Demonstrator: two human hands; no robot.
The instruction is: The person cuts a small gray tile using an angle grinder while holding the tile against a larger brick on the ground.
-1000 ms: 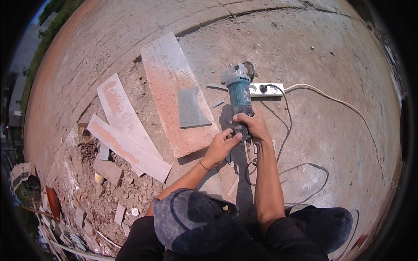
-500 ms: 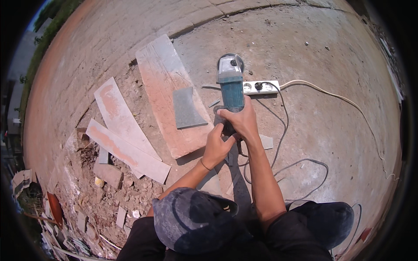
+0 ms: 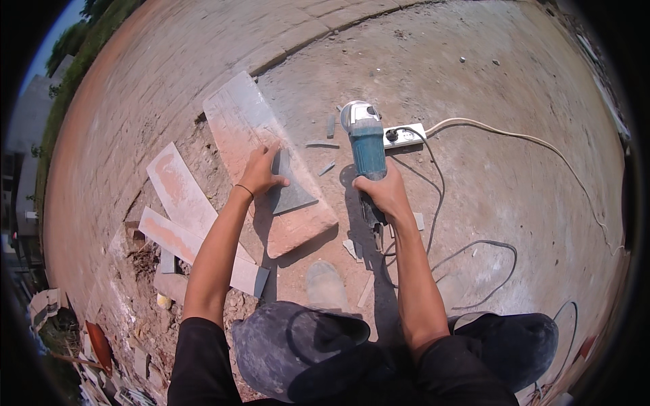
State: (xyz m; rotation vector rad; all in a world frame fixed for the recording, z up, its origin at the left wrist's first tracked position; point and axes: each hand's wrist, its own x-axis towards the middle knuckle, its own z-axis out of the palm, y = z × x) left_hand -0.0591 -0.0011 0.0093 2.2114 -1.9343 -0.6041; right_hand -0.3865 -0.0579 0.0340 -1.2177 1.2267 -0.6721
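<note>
My right hand (image 3: 386, 191) is wrapped round the rear grip of a teal angle grinder (image 3: 369, 150). The grinder points away from me, its silver head and disc at the far end, beside a power strip. My left hand (image 3: 261, 170) lies over the left side of a grey tile piece (image 3: 292, 193) with a concave right edge, thumb on its face and fingers at its far edge. Under the tile piece is a long stone slab (image 3: 233, 111), coated in reddish dust. The grinder's disc is partly hidden behind its head.
The white power strip (image 3: 414, 134) joins a pale cable (image 3: 521, 139) running right. A dark cord (image 3: 504, 252) loops on the ground near my right knee. Narrow tile offcuts (image 3: 331, 126) lie between slab and grinder. Long cut tiles (image 3: 177, 179) rest on rubble at left.
My left hand has left the grinder's grip and moved left onto the grey tile piece. The grinder, now in my right hand alone, is slightly nearer and tilted.
</note>
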